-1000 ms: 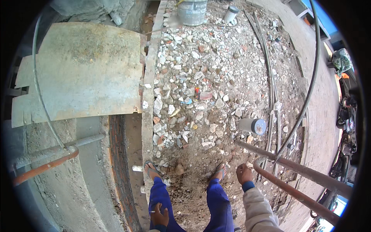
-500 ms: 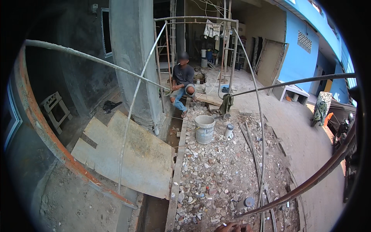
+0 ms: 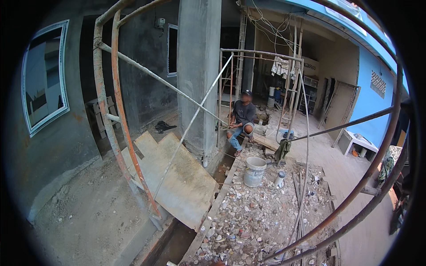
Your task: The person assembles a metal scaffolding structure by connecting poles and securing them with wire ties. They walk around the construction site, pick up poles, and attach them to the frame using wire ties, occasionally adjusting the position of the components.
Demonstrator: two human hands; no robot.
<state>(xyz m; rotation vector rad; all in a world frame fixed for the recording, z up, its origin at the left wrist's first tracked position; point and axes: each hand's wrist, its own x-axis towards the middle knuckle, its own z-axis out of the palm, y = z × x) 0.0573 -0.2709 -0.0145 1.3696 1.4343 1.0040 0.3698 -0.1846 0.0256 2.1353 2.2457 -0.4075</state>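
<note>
Neither of my hands shows clearly; a small brown patch at the lower edge is too little to make out. Before me a scaffold frame of rusty tubes (image 3: 119, 104) rises at the left, and its curved dark tubes (image 3: 372, 170) sweep along the right. Thin diagonal braces (image 3: 194, 122) cross between this frame and a farther scaffold frame (image 3: 262, 54). Beyond them, a dirty white bucket (image 3: 254, 174) stands upright on broken rubble (image 3: 248, 213). A short capped pipe (image 3: 279, 180) sticks up beside it.
A person (image 3: 242, 116) in a dark shirt and cap sits by the grey concrete column (image 3: 199, 75). A stained board (image 3: 177, 170) lies beside a narrow trench (image 3: 175, 246). Long thin pipes (image 3: 301, 208) lie on the rubble. A dark cloth (image 3: 282, 150) hangs from a brace end.
The view has swung left and up, so the bucket, board and person appear farther right. A hand partly visible at the lower edge has nearly or wholly left the picture.
</note>
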